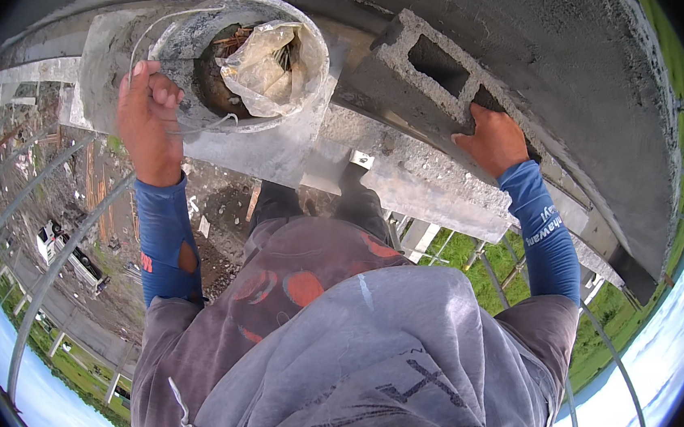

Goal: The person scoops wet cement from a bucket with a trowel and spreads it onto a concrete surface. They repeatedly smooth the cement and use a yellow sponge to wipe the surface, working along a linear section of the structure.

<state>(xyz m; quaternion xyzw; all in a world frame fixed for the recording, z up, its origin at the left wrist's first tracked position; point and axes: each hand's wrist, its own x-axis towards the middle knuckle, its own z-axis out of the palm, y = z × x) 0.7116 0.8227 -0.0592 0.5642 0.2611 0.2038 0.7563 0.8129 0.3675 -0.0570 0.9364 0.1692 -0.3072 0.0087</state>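
My left hand [148, 119] is closed on the thin wire handle [182, 12] of a white, cement-smeared bucket [310, 68] at upper left. The bucket stands on a grey slab [103, 58] and holds a crumpled translucent bag [257, 68] and some thin rusty pieces. To its right, my right hand [495, 141] grips a grey hollow concrete block [405, 97], fingers hooked into one of its cavities. The block rests along a ledge against a plastered wall.
A curved plastered wall [589, 89] spans the top and right. My feet stand on a narrow concrete ledge [409, 187] high above the ground. Metal scaffold bars [61, 258] run along both sides; below lie debris, a truck [70, 255], a road and grass [460, 252].
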